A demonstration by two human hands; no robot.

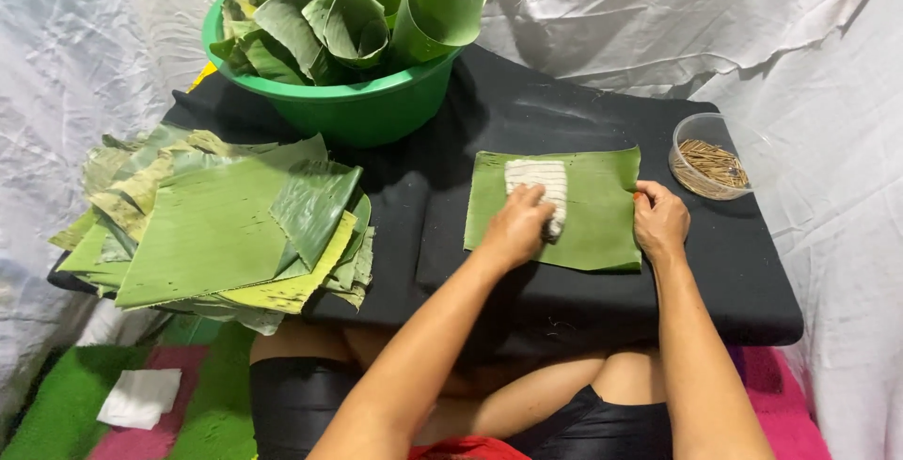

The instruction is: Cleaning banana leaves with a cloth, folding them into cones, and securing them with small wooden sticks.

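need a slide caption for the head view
Left hand wipes a banana leaf with a white cloth; right hand holds its edge.

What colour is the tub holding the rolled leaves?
Bright green tub, seen in the head view, the only one.

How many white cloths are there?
2. One white cloth lies on the flat banana leaf on the black table, under the left hand. The other folded cloth lies on the coloured mat at lower left. More may be hidden under leaves.

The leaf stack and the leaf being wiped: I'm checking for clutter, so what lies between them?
Only bare black table cover lies between the leaf stack and the flat leaf, per the head view.
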